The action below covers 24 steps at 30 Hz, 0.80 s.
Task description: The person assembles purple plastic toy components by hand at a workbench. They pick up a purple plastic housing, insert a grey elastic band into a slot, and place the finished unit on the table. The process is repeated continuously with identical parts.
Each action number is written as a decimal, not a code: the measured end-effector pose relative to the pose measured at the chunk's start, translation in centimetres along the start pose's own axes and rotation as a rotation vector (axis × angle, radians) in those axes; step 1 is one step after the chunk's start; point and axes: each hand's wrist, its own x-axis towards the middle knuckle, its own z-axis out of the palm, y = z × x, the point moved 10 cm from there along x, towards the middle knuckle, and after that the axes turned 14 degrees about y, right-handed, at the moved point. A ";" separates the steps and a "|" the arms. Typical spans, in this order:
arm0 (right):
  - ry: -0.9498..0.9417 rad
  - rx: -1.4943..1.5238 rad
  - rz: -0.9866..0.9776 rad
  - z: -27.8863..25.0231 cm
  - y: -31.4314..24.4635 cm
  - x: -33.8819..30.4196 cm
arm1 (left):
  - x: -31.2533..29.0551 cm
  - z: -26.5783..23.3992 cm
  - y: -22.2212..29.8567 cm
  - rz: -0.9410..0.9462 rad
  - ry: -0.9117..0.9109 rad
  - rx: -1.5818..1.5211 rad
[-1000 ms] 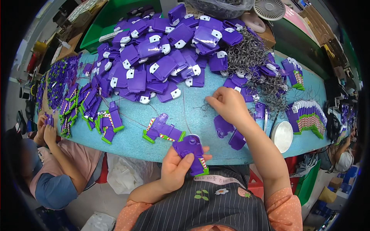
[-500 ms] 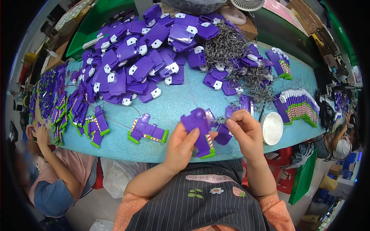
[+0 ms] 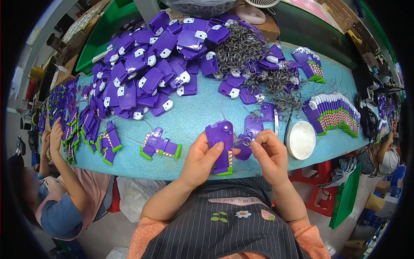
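My left hand is closed on a purple plastic shell, its thumb across the front. The shell stands nearly upright, with a red-and-white striped strip and a green lower edge. Beside it, my right hand pinches a small grey coiled wire between thumb and fingertips, close to the shell's right side. On the table just behind the hands lie a loose purple piece and another purple part. To the left rests a similar striped shell with green ends.
A big heap of purple-and-white parts covers the back of the table, next to a tangle of grey coiled wires. A white round dish stands at right, near a row of striped shells. A co-worker's arm is at left.
The shell in my left hand has turned more upright. My right hand has come slightly left and lower with the wire. The co-worker at left has raised a hand. The whole view has shifted slightly.
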 end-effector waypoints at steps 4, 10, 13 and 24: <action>-0.020 0.221 0.387 0.3 2.8 -0.1 | 0.3 -0.4 -1.7 -0.210 -0.074 -0.130; 0.022 -0.268 -0.333 0.3 -1.3 1.2 | 1.2 -2.0 -2.7 -0.385 0.026 -0.282; -0.005 -0.285 -0.351 1.8 -2.4 0.8 | 1.3 -2.5 0.8 0.058 0.149 -0.048; 0.050 0.065 0.112 -0.9 -0.1 2.1 | -3.8 1.8 6.1 1.134 -0.140 0.802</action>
